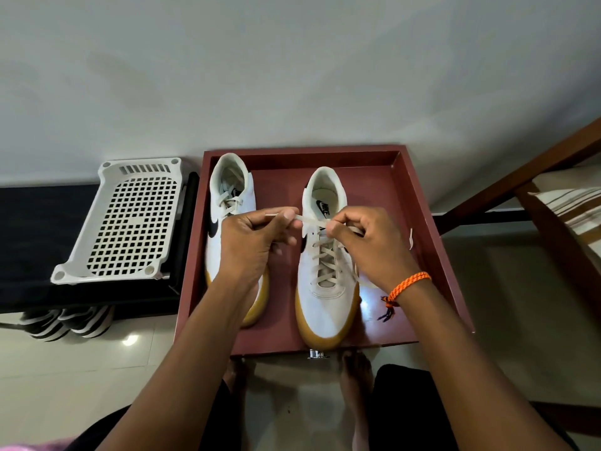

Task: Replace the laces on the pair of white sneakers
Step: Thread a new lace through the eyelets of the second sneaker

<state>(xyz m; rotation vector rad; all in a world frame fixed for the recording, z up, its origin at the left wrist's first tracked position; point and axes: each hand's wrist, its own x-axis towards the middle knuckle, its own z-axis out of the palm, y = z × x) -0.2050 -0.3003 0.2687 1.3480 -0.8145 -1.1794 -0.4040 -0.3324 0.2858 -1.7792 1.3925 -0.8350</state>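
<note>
White sneakers with tan soles stand side by side in a dark red tray (419, 203), toes toward the person. Over the right sneaker (328, 288), the left hand (250, 242) pinches one end of its cream lace (309, 219) while the right hand (367, 242) pinches the same lace near the top eyelets. The left sneaker (227, 196) lies partly under the left hand. A white plastic basket (130, 222) sits beside the tray.

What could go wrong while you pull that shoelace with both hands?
The lace is pinched between the left hand and right hand; a hard tug might slide it out of an eyelet of the right sneaker. The sneaker just sits loose on the red tray, so it might shift.
</note>
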